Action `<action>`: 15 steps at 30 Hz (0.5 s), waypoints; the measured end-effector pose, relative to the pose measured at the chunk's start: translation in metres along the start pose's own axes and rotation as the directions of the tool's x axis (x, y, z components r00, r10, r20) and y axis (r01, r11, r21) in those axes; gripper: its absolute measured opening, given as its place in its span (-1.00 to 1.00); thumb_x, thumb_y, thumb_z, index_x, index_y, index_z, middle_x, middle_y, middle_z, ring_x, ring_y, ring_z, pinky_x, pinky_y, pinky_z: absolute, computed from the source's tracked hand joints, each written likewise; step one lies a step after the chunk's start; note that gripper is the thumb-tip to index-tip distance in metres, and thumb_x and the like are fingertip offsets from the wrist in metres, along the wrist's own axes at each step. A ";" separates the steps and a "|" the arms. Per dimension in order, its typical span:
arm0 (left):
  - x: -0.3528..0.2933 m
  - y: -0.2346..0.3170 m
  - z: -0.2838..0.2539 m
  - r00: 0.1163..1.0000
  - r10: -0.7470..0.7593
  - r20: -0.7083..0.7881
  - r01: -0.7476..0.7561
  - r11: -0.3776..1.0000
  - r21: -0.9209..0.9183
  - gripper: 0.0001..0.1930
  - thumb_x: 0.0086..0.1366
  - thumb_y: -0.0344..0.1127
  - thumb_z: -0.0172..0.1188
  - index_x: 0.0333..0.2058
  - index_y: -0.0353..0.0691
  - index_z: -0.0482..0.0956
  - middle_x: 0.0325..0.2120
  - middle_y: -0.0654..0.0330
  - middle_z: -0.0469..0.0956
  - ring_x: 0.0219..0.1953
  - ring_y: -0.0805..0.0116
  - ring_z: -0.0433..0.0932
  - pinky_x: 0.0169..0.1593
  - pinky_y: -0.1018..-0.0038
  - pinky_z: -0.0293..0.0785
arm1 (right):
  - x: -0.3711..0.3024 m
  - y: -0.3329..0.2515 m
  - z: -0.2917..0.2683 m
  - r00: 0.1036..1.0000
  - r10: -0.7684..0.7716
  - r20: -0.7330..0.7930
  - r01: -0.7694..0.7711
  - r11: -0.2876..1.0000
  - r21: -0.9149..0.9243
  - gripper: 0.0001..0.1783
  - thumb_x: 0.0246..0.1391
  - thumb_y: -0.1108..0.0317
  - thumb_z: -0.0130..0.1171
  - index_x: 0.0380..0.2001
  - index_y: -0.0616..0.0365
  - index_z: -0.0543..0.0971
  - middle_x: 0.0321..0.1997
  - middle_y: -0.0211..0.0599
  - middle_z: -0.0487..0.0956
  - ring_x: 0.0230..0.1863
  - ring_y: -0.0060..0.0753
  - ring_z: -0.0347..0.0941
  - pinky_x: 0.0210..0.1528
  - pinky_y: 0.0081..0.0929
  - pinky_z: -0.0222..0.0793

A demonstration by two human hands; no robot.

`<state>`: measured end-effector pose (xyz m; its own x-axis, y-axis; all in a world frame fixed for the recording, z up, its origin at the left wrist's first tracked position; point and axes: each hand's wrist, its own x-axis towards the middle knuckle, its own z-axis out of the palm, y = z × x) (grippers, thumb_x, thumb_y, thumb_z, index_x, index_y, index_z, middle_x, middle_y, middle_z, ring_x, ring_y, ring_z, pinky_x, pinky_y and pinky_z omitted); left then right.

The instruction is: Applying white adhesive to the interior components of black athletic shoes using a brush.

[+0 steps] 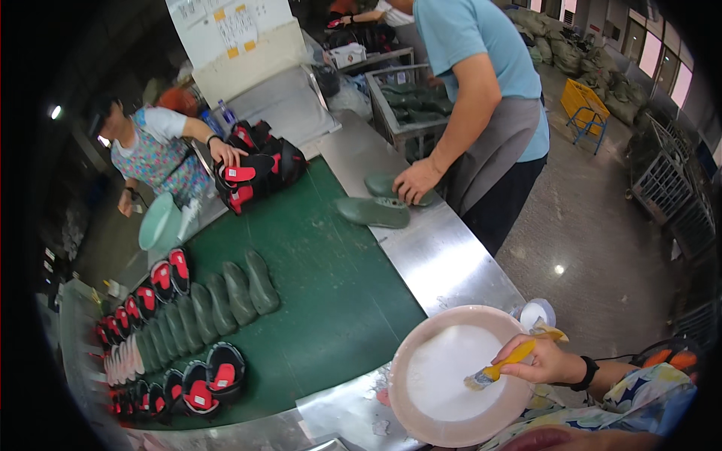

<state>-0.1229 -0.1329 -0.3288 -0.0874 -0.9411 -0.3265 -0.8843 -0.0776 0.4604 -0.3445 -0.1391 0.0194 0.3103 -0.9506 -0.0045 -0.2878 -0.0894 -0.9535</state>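
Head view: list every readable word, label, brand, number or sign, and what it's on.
Nothing can be quoted.
Papers on board: writing, too small to read.
Red insoles: pale marks, too small to read.
Brush: none legible.
Tub: none legible.

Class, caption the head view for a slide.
Right hand holding a yellow brush over a basin of white liquid, near a green surface.

Right 1 of the hands curled
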 end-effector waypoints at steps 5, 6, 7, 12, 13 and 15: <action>-0.023 -0.005 0.000 0.998 0.059 0.027 -0.059 0.998 -0.005 -0.58 0.27 -0.25 -0.01 0.03 -0.35 0.53 -0.02 -0.23 0.53 0.03 -0.15 0.52 0.18 0.18 0.37 | 0.003 -0.013 0.004 1.000 0.009 -0.018 -0.010 0.998 -0.056 -0.75 0.11 0.31 0.32 -0.16 0.11 0.56 -0.18 -0.25 0.68 -0.15 -0.38 0.62 -0.09 -0.48 0.52; -0.030 -0.007 0.000 0.997 0.073 0.033 -0.073 0.997 -0.012 -0.58 0.27 -0.25 -0.01 0.03 -0.35 0.53 -0.02 -0.23 0.53 0.03 -0.15 0.52 0.18 0.18 0.37 | 0.003 -0.012 0.004 1.000 0.018 -0.017 -0.020 0.997 -0.068 -0.76 0.10 0.33 0.33 -0.18 0.11 0.57 -0.18 -0.26 0.68 -0.15 -0.38 0.62 -0.09 -0.48 0.52; -0.038 -0.009 0.000 0.996 0.085 0.039 -0.084 0.996 -0.015 -0.58 0.27 -0.25 -0.01 0.03 -0.35 0.53 -0.03 -0.23 0.53 0.03 -0.15 0.52 0.18 0.18 0.37 | 0.002 -0.010 0.004 0.999 -0.001 -0.035 0.000 1.000 -0.030 -0.78 0.08 0.36 0.34 -0.21 0.14 0.58 -0.18 -0.25 0.67 -0.14 -0.37 0.61 -0.06 -0.48 0.50; -0.091 -0.001 0.017 0.987 0.114 0.114 -0.107 0.992 -0.068 -0.58 0.28 -0.24 -0.01 0.02 -0.35 0.54 -0.03 -0.23 0.54 0.02 -0.14 0.52 0.17 0.18 0.38 | -0.015 0.009 -0.003 0.991 0.073 -0.113 -0.049 0.979 0.200 -0.84 0.17 0.50 0.16 -0.17 0.19 0.49 -0.12 -0.29 0.55 -0.08 -0.47 0.46 0.03 -0.53 0.37; -0.102 0.007 0.025 0.984 0.127 0.128 -0.116 0.989 -0.088 -0.58 0.28 -0.24 -0.01 0.02 -0.35 0.54 -0.03 -0.22 0.54 0.02 -0.14 0.52 0.17 0.18 0.38 | -0.022 0.014 -0.004 0.998 -0.002 -0.069 0.012 0.989 0.147 -0.84 0.19 0.50 0.14 -0.15 0.20 0.47 -0.10 -0.27 0.53 -0.06 -0.47 0.45 0.04 -0.53 0.36; -0.127 0.022 0.037 0.977 0.155 0.147 -0.139 0.984 -0.114 -0.58 0.28 -0.23 -0.02 0.01 -0.35 0.55 -0.04 -0.22 0.54 0.02 -0.14 0.52 0.17 0.19 0.38 | -0.032 0.021 -0.006 0.996 -0.088 -0.021 0.089 0.991 0.101 -0.83 0.24 0.48 0.10 -0.11 0.21 0.44 -0.08 -0.26 0.50 -0.02 -0.47 0.44 0.08 -0.53 0.34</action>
<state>-0.1485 -0.0032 -0.3072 -0.2902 -0.8832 -0.3686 -0.8053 0.0173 0.5926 -0.3659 -0.1124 0.0010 0.3153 -0.9452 0.0853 -0.1660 -0.1434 -0.9756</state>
